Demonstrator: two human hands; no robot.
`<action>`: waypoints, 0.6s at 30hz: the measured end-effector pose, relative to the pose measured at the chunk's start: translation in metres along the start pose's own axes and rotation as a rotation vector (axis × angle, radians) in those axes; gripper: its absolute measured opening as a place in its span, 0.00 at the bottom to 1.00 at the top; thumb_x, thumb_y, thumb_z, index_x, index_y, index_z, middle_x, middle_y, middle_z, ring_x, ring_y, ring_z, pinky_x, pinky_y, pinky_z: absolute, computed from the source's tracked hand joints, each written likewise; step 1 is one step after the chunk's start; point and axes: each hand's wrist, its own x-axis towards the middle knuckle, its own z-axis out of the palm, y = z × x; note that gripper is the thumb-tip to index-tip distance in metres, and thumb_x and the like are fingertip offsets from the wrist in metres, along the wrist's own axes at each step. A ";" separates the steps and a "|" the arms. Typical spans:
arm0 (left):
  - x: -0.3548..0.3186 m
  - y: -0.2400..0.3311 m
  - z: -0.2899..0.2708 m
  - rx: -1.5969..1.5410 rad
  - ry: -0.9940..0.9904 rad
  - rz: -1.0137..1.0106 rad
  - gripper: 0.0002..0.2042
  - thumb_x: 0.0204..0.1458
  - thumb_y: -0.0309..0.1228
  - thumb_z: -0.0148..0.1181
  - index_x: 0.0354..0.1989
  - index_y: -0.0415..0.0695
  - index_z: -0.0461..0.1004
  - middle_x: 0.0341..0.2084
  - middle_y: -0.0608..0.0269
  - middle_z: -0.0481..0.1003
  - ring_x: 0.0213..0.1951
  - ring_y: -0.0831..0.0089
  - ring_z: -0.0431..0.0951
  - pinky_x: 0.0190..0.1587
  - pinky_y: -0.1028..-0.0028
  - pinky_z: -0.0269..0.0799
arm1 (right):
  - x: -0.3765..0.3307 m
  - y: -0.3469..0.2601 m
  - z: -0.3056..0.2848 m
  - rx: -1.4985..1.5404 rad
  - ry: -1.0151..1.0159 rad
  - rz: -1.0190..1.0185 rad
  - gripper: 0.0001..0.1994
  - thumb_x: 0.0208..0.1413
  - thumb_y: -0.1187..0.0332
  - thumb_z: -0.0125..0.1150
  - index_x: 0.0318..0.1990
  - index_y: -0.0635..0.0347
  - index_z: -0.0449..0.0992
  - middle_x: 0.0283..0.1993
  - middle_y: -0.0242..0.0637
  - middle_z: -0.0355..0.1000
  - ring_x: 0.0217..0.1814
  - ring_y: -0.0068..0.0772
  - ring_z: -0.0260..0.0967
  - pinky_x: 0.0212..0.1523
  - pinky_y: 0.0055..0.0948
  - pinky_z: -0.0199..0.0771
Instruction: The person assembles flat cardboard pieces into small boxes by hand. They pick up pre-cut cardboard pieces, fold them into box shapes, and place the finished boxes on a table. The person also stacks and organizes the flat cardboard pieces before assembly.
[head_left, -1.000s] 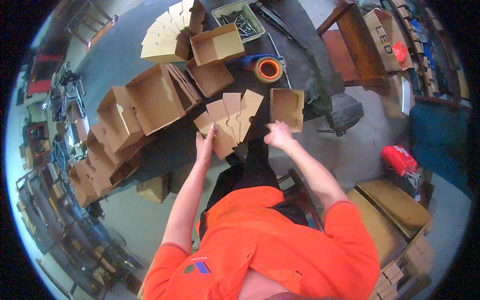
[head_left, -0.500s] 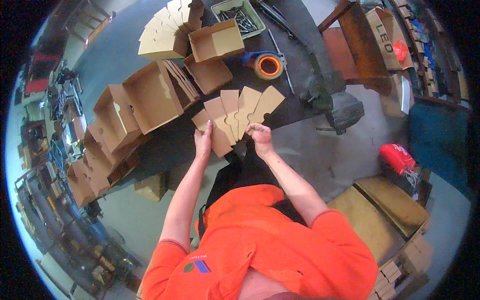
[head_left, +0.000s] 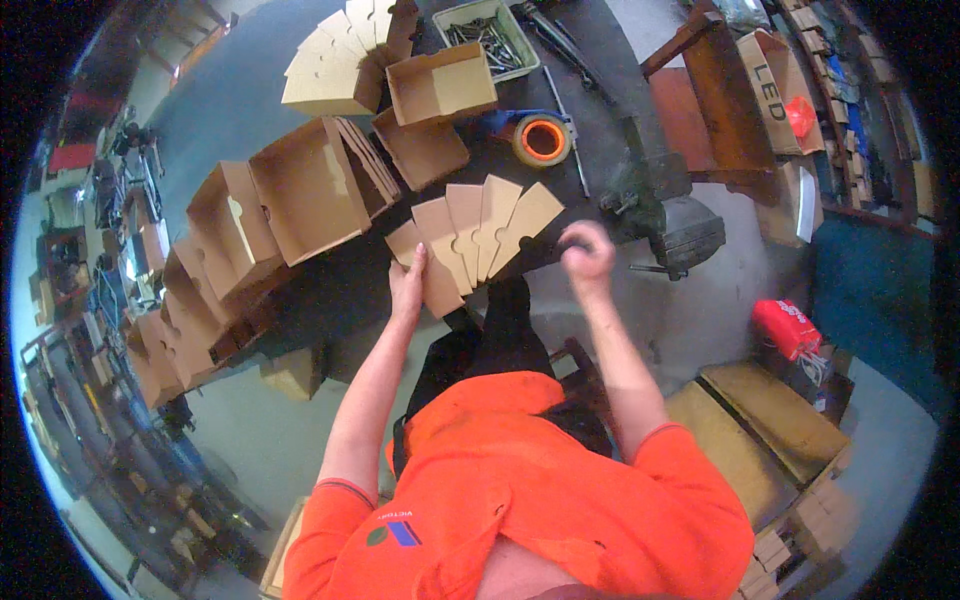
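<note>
Grey floor (head_left: 290, 430) shows left of the grip, with cluttered racks (head_left: 120, 440) farthest left. Ahead of them spreads a dark bench (head_left: 225, 120). Along its left part, beside the grip, stands a row of open boxes (head_left: 310, 190), too overlapped to count; beyond it is one fan of pale boxes (head_left: 330, 65). The left hand (head_left: 407, 280) is clamped, thumb on top, on the left end of five slim boxes (head_left: 490, 230) at the bench's near edge. They are plain tan card with half-round notches, near ends bunched, far ends spread. Ahead of the grip lie two trays (head_left: 440, 92), one bin (head_left: 525, 50) of metal parts and one tape roll (head_left: 522, 152). Right of the grip, the right hand (head_left: 587, 250) is apart from the slim boxes, blurred, fingers curled; whether it holds anything I cannot tell. Farther right are one vise (head_left: 690, 235) and one red bag (head_left: 787, 328).
</note>
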 end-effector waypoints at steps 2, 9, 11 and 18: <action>0.004 -0.006 0.001 -0.018 -0.053 -0.021 0.27 0.52 0.45 0.55 0.50 0.32 0.65 0.44 0.53 0.72 0.45 0.64 0.72 0.48 0.71 0.65 | 0.033 0.015 -0.008 0.127 0.089 0.021 0.21 0.35 0.75 0.49 0.42 0.64 0.75 0.46 0.37 0.72 0.51 0.30 0.67 0.53 0.26 0.63; 0.007 -0.019 0.003 -0.027 0.045 0.053 0.27 0.52 0.44 0.55 0.50 0.32 0.65 0.44 0.55 0.72 0.45 0.67 0.71 0.50 0.72 0.64 | 0.061 0.016 0.048 0.329 -0.307 0.281 0.30 0.35 0.74 0.53 0.54 0.61 0.68 0.46 0.35 0.72 0.49 0.19 0.65 0.51 0.20 0.63; -0.003 0.000 0.005 -0.089 0.020 0.013 0.27 0.52 0.44 0.55 0.51 0.32 0.65 0.45 0.55 0.71 0.46 0.67 0.70 0.50 0.72 0.63 | 0.074 0.024 0.038 0.289 -0.418 0.315 0.29 0.34 0.72 0.53 0.52 0.60 0.70 0.48 0.39 0.71 0.50 0.26 0.67 0.52 0.23 0.64; 0.005 -0.015 -0.005 -0.111 -0.008 -0.008 0.29 0.49 0.48 0.58 0.48 0.31 0.66 0.41 0.52 0.73 0.44 0.67 0.72 0.47 0.71 0.66 | 0.185 -0.050 0.064 -0.599 -0.392 -0.604 0.17 0.31 0.64 0.58 0.33 0.58 0.79 0.60 0.51 0.58 0.66 0.46 0.49 0.65 0.47 0.45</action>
